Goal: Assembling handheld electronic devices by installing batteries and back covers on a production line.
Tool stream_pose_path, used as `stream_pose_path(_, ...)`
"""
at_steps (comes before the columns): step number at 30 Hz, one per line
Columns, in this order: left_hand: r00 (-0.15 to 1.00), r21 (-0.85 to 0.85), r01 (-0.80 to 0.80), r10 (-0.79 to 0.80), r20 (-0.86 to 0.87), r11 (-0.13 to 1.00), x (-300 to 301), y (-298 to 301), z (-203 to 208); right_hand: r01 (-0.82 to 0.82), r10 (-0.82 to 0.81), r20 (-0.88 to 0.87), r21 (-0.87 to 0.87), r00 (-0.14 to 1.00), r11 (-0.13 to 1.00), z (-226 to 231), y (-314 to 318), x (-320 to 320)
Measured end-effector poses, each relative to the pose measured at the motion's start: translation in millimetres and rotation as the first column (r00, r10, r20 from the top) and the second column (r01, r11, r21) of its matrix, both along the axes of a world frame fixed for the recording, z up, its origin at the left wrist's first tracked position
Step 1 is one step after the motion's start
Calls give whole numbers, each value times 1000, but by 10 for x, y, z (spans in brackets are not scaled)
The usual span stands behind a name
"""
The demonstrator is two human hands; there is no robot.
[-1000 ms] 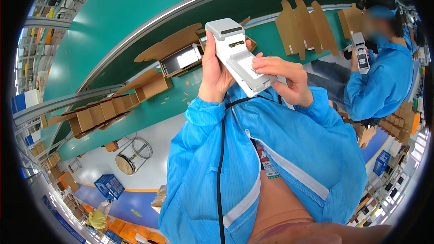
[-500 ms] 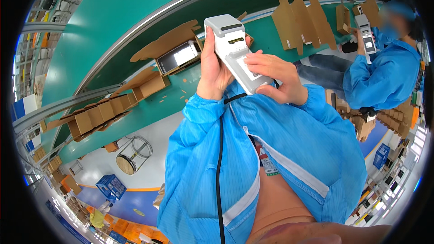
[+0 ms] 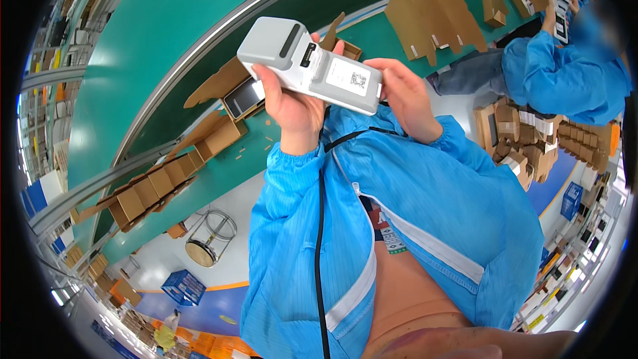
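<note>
A grey and white handheld payment terminal (image 3: 345, 82) lies tilted across my hands, its labelled back turned up. My left hand (image 3: 296, 116) is closed round its thick end, the thumb on the near side and fingertips showing beyond the far edge. At the thin end, my right hand (image 3: 407, 98) holds the edge between thumb and fingers. Just behind my left hand, an open cardboard box (image 3: 229, 108) contains a dark-screened device (image 3: 244, 98); the hand and terminal hide part of it.
A row of open cardboard boxes (image 3: 159, 183) stands along the green bench (image 3: 206, 173) at left. Several opened cartons (image 3: 435, 16) stand at the far right. A co-worker (image 3: 558, 73) in blue holds a similar device (image 3: 560, 13). A stool (image 3: 201, 251) is on the floor.
The terminal has swung from nearly upright to lying more sideways, its thick end now to the left. My right hand has moved from its back face to its end.
</note>
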State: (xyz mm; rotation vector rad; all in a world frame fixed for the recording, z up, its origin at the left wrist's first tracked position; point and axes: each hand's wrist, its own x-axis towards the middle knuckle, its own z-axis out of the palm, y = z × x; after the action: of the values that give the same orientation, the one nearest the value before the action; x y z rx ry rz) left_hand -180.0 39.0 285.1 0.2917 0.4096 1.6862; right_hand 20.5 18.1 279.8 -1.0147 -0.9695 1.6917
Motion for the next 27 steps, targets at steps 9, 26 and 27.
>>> stream_pose_path(9, 989, 74, 53, -42, -141, 996, 59, -23, -13, -58, -4, -323, -180, 947, 982, -165, 16, 69)
stream_pose_path(26, 977, 22, -38, 41, -209, 999, 60, -54, -81, -132, 138, -112, 53, 984, 990, -124, -114, 107)
stream_pose_path(27, 977, 22, -34, 38, -209, 999, 62, -57, -67, -147, 151, -129, 37, 980, 988, -140, -114, 123)
